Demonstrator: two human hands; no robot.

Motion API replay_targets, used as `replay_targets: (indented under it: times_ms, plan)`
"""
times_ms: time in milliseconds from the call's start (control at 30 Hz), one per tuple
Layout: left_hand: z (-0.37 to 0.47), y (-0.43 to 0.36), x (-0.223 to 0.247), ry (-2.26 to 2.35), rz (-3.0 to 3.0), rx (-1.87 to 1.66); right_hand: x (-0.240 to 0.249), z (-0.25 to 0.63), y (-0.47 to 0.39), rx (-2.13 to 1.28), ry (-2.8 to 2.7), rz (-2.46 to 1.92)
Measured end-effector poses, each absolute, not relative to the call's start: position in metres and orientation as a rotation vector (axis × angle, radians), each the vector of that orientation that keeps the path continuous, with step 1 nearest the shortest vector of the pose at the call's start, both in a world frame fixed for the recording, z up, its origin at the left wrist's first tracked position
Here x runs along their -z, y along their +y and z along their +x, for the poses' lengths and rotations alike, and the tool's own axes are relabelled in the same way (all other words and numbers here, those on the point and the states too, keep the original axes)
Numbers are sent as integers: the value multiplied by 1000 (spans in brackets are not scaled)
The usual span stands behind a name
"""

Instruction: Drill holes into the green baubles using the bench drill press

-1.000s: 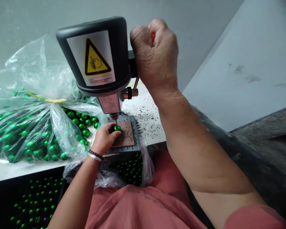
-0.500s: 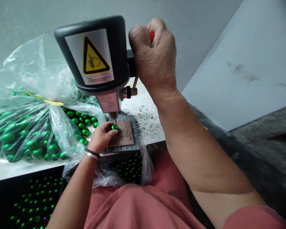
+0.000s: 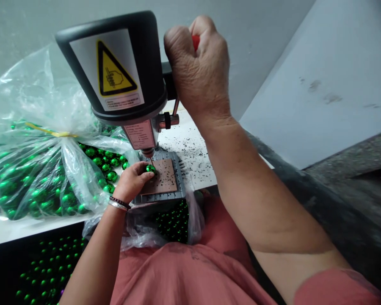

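Note:
My left hand (image 3: 133, 181) pinches a shiny green ball (image 3: 150, 168) between thumb and fingers, over the brown board (image 3: 165, 178) on the drill press base (image 3: 180, 186). Right above the ball is the thin drill bit (image 3: 152, 161); whether its tip touches the ball I cannot tell. My right hand (image 3: 201, 70) is wrapped around the drill press lever, whose red knob (image 3: 196, 42) shows between the fingers. The drill press (image 3: 114, 67) has a black head with a yellow warning sign, and stands between my two arms.
On the left of the white table (image 3: 197, 148) lies a clear plastic bag (image 3: 63, 156) full of green balls. Dark shavings are scattered around the base. Below the table edge, more green balls (image 3: 173, 222) sit in a plastic-lined container, and others (image 3: 47, 267) at lower left.
The view has shifted slightly, so the drill press and both hands appear a little further left. Both hands keep their grips on the ball and the lever.

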State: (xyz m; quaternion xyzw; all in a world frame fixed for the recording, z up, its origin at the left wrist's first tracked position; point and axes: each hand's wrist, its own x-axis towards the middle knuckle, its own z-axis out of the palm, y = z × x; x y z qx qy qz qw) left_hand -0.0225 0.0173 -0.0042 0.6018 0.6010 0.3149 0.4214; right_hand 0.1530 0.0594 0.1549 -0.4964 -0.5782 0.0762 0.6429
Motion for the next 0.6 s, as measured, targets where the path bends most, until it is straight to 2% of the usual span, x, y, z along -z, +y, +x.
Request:
replay_targets:
  times_ms: [333,600]
  plan:
    - [-9,10,8,1696,1851,-704,-154,153,60,-160,-1322,-1093]
    - [-10,11,6,1667,1810,-657,-144,155,38,-67,-1370,-921]
